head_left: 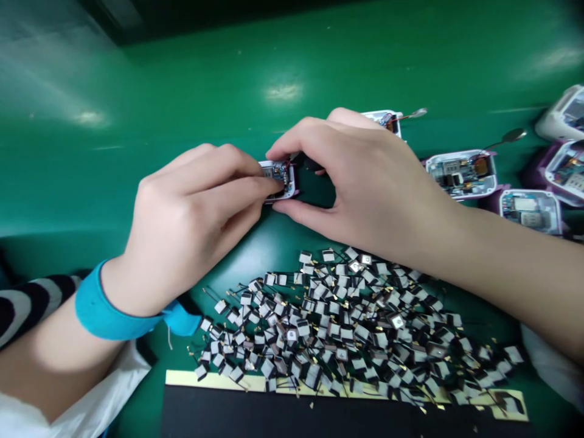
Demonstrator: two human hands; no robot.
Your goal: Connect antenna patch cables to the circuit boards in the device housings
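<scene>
A small white-rimmed device housing with a circuit board inside [288, 176] lies between my two hands on the green surface. My left hand [201, 207] comes in from the left, its fingers closed over the housing's left part and a fingertip pressing onto the board. Around the right end curves my right hand [360, 176], thumb at the near edge and index finger at the far edge, so it grips the housing. Red wires show at the right end. My left fingers cover much of the board.
Many small square antenna modules with short black cables [328, 322] are heaped in front of me, partly over a black sheet with a yellow edge [219, 407]. More open housings [460, 193] stand to the right, some with trailing wires. The green mat [205, 79] stretches beyond my hands.
</scene>
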